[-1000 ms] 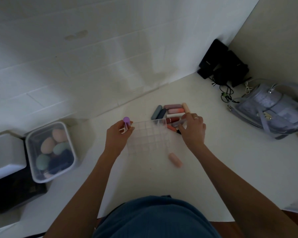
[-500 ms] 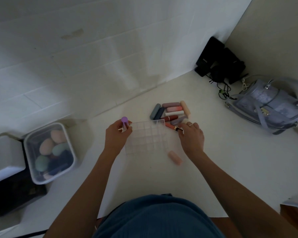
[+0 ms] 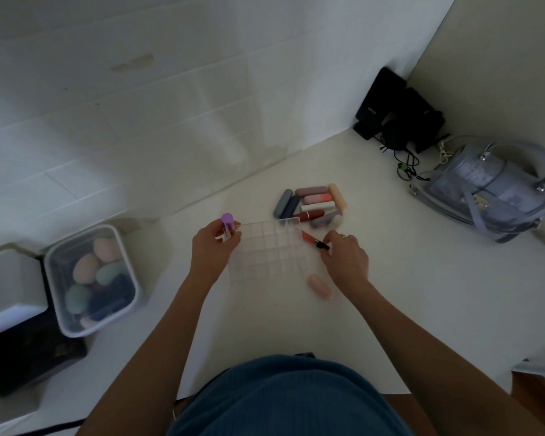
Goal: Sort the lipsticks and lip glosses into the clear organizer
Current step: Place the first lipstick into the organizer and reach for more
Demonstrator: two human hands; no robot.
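The clear gridded organizer [image 3: 266, 251] lies on the white table in the middle of the head view. My left hand [image 3: 213, 250] holds a purple-capped lip gloss [image 3: 227, 224] upright at the organizer's far left corner. My right hand [image 3: 343, 254] pinches the black cap of a coral lip gloss [image 3: 312, 239] that slants over the organizer's right edge. A pile of several lipsticks [image 3: 312, 204] lies just behind the organizer. One pale pink lipstick [image 3: 320, 286] lies near the organizer's front right corner, beside my right wrist.
A clear tub of makeup sponges [image 3: 90, 280] stands at the left, beside a white box [image 3: 8, 289] and a black case [image 3: 35, 360]. A lavender handbag [image 3: 488, 190] and black devices with cables [image 3: 397, 111] fill the far right corner. White tiled wall runs behind.
My right hand has drawn back from the lipstick pile with the coral lip gloss pinched in it. My left hand still holds the purple-capped gloss at the organizer's corner.
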